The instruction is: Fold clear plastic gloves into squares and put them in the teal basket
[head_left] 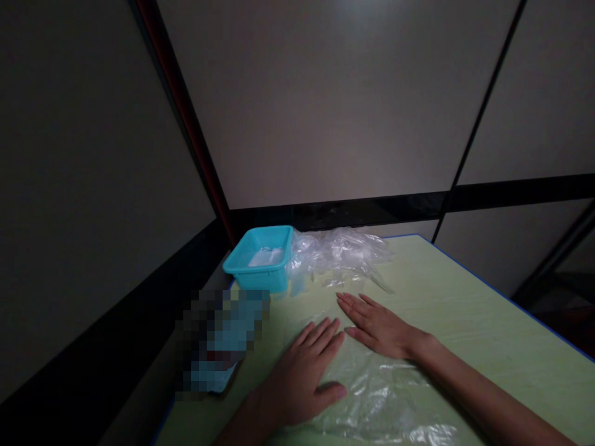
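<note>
A clear plastic bag (385,396) lies spread on the pale green table (469,310), wrinkled and shiny toward the front edge of the view. My left hand (302,378) rests palm down on its left part, fingers stretched out and thumb apart. Farther up and to the right, my right hand (376,325) lies flat across the bag's far part, its fingers extended. Neither hand grips anything. The far edge of the bag is hard to make out against the table.
A turquoise plastic basket (279,279) with something whitish inside stands at the back left. Beside it lies a heap of crumpled clear plastic bags (344,251). A blurred-out bluish object (232,334) lies at the left edge. Panelled walls (325,111) stand behind and to the left.
</note>
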`<state>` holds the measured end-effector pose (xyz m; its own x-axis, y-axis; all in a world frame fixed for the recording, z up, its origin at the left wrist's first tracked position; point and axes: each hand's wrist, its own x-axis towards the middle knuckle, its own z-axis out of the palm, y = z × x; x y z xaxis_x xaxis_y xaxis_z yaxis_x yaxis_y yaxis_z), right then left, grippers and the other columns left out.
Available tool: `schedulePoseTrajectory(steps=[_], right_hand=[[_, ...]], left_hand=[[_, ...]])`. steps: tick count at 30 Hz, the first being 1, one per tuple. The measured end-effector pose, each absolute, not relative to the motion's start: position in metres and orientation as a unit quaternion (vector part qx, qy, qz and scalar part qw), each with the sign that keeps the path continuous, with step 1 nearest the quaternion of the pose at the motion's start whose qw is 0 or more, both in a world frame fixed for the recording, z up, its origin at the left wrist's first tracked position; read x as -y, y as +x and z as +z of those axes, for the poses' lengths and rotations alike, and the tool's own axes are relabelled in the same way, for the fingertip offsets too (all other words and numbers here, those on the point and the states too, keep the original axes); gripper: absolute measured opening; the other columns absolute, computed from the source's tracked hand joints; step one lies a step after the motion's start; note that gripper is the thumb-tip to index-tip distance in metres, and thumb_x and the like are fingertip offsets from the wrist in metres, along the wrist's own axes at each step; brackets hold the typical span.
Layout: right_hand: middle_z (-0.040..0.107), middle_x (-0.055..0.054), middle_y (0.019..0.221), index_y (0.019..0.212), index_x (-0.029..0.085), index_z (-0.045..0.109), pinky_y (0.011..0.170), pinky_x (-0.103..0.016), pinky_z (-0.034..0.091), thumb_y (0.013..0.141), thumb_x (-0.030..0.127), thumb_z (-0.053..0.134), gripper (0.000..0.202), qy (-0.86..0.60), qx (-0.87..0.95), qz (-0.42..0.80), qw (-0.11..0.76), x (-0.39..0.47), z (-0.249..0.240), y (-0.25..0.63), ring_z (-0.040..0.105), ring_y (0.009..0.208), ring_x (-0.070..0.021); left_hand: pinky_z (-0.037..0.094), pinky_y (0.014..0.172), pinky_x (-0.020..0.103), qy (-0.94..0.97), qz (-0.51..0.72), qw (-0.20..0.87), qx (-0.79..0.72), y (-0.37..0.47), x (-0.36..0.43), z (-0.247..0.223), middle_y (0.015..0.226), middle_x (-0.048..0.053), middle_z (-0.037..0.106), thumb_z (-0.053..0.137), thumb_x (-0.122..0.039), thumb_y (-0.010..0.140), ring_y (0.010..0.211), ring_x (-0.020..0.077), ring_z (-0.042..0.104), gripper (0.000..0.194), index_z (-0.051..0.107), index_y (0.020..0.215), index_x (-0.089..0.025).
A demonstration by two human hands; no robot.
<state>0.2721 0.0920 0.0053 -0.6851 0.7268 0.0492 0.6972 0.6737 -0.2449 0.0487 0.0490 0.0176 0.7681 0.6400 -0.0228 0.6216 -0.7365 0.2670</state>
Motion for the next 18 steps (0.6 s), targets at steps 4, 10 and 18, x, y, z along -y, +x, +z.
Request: schedulePoseTrajectory(steps=[4,10,18], right_hand=[[0.016,-0.011,0.145,0.14,0.012,0.017,0.109,-0.041,0.013,0.092,0.048,0.019,0.06,-0.396,0.911,0.093,0.06,-0.091,0.007,0.272,0.014,0.133,-0.0198],[0.016,-0.01,0.145,0.14,0.012,0.015,0.108,-0.041,0.015,0.092,0.044,0.021,0.058,-0.394,0.914,0.075,0.064,-0.092,0.003,0.273,0.015,0.133,-0.0198],[0.014,-0.009,0.145,0.14,0.014,0.013,0.109,-0.04,0.014,0.092,0.047,0.019,0.059,-0.393,0.914,0.074,0.071,-0.092,0.001,0.275,0.016,0.133,-0.0195]], left_hand=[[0.012,0.109,0.041,0.929,0.024,0.13,-0.347,0.047,-0.047,0.02,0.147,0.003,0.012,0.057,-0.038,0.077,0.134,0.0203,0.009,0.072,0.02,0.138,-0.023],[0.013,0.108,0.042,0.917,0.027,0.118,-0.38,0.04,-0.043,0.021,0.147,0.004,0.011,0.055,-0.037,0.079,0.134,0.0201,0.008,0.07,0.02,0.138,-0.023],[0.015,0.108,0.04,0.885,0.014,0.097,-0.455,0.019,-0.035,0.014,0.147,0.009,0.009,0.048,-0.038,0.08,0.134,0.0198,0.007,0.071,0.015,0.139,-0.012]])
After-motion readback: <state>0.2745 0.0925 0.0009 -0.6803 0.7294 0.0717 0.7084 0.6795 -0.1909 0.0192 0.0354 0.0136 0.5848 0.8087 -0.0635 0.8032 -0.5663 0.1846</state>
